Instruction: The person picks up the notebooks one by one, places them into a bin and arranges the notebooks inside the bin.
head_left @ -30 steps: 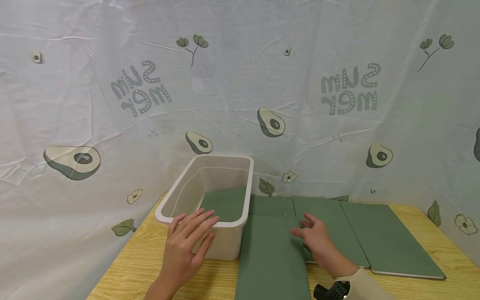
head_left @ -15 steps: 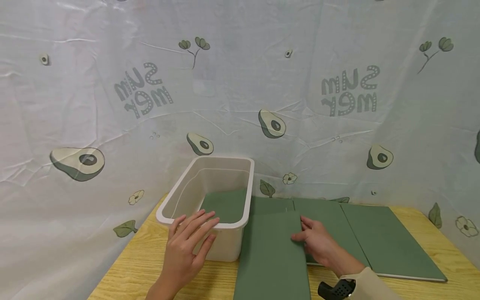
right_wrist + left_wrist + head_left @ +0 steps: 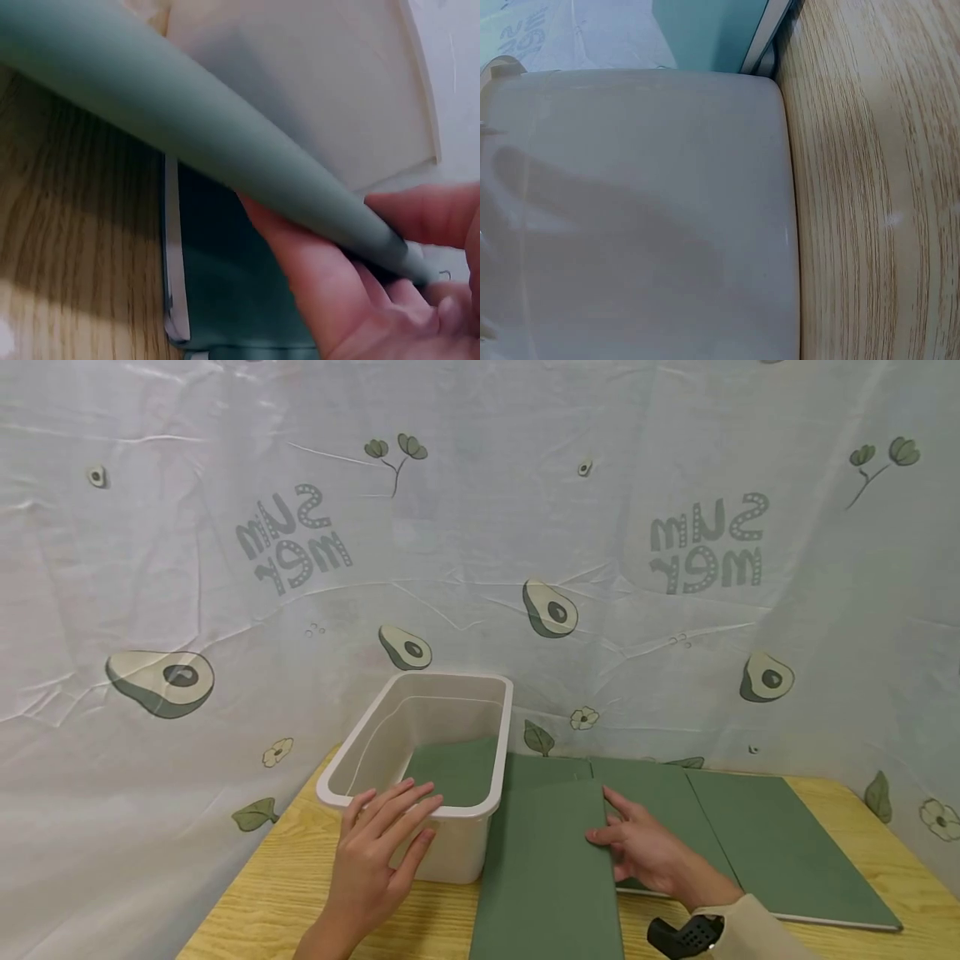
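My right hand (image 3: 645,852) grips the right edge of a green book (image 3: 547,877) near its far end. In the right wrist view, the thumb and fingers lie on opposite sides of the book's rounded spine (image 3: 187,105), and the book stands tilted over another green book (image 3: 232,285). My left hand (image 3: 375,856) rests at the near rim of a white plastic bin (image 3: 450,847), its fingers fairly straight across the rim. Inside the bin lies a green piece (image 3: 457,768), partly hidden by the rim and fingers. The left wrist view is mostly filled by the bin's wall (image 3: 645,210).
Behind the held book, another green book (image 3: 547,767) shows at its far end. Two more green books (image 3: 686,814) lie side by side on the wood-grain table (image 3: 277,868) to the right. A pale curtain (image 3: 465,527) printed with avocados hangs behind the table.
My right hand, earlier beside the book with its fingers apart, has taken hold of the book's edge. The book's far end has lifted slightly. The left hand stays at the rim.
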Tool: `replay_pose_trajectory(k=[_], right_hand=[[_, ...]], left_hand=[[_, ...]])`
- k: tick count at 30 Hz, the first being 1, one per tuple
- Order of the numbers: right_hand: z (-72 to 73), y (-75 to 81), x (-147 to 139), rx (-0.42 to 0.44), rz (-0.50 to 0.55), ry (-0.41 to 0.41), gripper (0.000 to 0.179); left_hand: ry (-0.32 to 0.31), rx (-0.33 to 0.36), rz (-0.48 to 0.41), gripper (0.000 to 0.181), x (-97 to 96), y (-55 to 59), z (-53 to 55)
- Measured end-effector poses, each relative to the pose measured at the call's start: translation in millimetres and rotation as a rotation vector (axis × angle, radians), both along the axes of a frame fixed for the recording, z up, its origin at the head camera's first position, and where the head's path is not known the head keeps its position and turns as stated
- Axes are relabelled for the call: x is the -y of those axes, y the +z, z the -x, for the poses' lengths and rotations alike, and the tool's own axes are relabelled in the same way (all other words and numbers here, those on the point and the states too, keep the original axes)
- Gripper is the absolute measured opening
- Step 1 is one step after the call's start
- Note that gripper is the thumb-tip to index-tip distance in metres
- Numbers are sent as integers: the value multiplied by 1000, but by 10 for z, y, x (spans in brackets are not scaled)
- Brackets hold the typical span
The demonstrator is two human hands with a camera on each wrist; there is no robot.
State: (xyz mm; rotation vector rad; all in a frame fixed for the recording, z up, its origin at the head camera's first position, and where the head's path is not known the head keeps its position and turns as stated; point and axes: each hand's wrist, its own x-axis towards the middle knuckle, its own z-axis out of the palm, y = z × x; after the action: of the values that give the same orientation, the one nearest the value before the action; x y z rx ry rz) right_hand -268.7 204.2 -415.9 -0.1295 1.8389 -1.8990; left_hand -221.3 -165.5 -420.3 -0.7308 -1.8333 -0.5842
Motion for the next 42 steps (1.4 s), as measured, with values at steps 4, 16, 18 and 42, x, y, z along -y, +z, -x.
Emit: replay_pose_trajectory(k=[4, 16, 18, 42], right_hand=[[19, -18, -91, 4, 3, 58, 104], [74, -76, -173, -46, -4, 87, 100], [71, -88, -164, -56, 5, 73, 100], [65, -80, -286, -91, 40, -109, 90]], left_hand=[[-2, -1, 2, 34, -14, 2, 1], [-3, -1, 2, 34, -41, 30, -8], [-1, -2, 3, 34, -45, 34, -9], [19, -2, 7, 34, -79, 56, -20]])
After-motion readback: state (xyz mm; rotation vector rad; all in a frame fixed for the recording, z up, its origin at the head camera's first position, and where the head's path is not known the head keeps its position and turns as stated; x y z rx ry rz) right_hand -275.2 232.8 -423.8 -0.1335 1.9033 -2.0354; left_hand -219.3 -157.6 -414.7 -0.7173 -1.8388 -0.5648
